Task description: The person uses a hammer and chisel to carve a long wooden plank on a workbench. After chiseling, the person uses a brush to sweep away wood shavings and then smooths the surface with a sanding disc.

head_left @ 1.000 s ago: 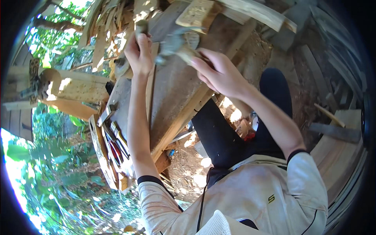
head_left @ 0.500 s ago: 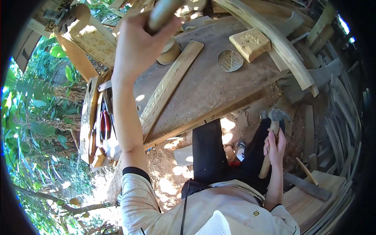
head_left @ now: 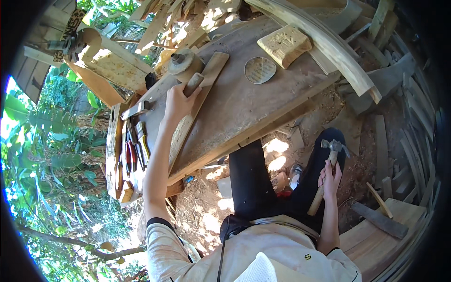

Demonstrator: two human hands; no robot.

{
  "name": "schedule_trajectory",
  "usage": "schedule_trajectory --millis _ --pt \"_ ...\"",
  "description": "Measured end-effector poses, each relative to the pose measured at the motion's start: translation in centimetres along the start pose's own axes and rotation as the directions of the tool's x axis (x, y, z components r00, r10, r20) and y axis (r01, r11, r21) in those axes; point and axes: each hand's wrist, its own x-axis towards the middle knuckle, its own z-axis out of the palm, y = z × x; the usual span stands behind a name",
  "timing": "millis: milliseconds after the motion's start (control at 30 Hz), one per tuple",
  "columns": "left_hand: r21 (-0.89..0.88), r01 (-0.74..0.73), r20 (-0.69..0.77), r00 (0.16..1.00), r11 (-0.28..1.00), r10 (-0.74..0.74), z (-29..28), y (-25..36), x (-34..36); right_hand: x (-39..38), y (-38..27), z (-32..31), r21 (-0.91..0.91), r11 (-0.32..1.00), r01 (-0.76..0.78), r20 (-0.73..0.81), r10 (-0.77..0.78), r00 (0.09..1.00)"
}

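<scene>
My left hand [head_left: 178, 102] is closed round a short wooden cylinder [head_left: 193, 84], low over a long wooden strip [head_left: 199, 100] on the workbench [head_left: 235, 101]. Whether the cylinder touches the strip cannot be told. Just beyond it stands a round tan container [head_left: 186, 66] with a dark knob on top. My right hand [head_left: 331, 179] grips the wooden handle of a claw hammer [head_left: 334, 146], held head up above my right thigh. A round pale disc [head_left: 260, 70] and a thick wooden block [head_left: 285, 45] lie farther right on the bench.
At the bench's left end is a wooden tool rack [head_left: 112, 150] with red-handled pliers [head_left: 132, 156] and a brush [head_left: 142, 136]. A long curved timber [head_left: 324, 42] crosses the far right corner. Wood scraps and a plank [head_left: 390, 228] lie at the right.
My left hand has come down from high in front of the view towards the bench, still holding the cylinder. My right hand keeps the hammer in nearly the same place.
</scene>
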Motion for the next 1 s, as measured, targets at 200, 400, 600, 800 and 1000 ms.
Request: schedule_trajectory --millis 200,400,600,800,1000 --pt "0.097 -0.132 -0.214 0.965 0.986 0.15 1.5 -0.7 -0.9 0.6 0.0 -0.6 0.093 0.995 -0.037 0.023 0.035 0.999" --pt "0.166 -0.151 -0.241 0.952 0.975 0.188 2.3 -0.1 -1.2 0.7 -0.1 -1.1 0.113 0.992 -0.061 0.046 0.056 0.997" --pt "0.078 -0.081 -0.012 0.997 0.994 0.082 1.0 -0.1 0.6 0.9 0.1 -1.0 0.117 0.99 -0.073 0.068 0.065 0.996" --pt "0.146 -0.126 -0.082 0.987 0.981 0.138 1.8 -1.2 -0.2 0.9 -0.1 -0.5 0.134 0.985 -0.11 0.059 0.103 0.993" --pt "0.068 -0.21 0.054 0.977 0.975 0.207 1.6 -0.3 -0.2 1.1 0.0 -0.8 0.137 0.984 -0.113 0.086 0.102 0.991"
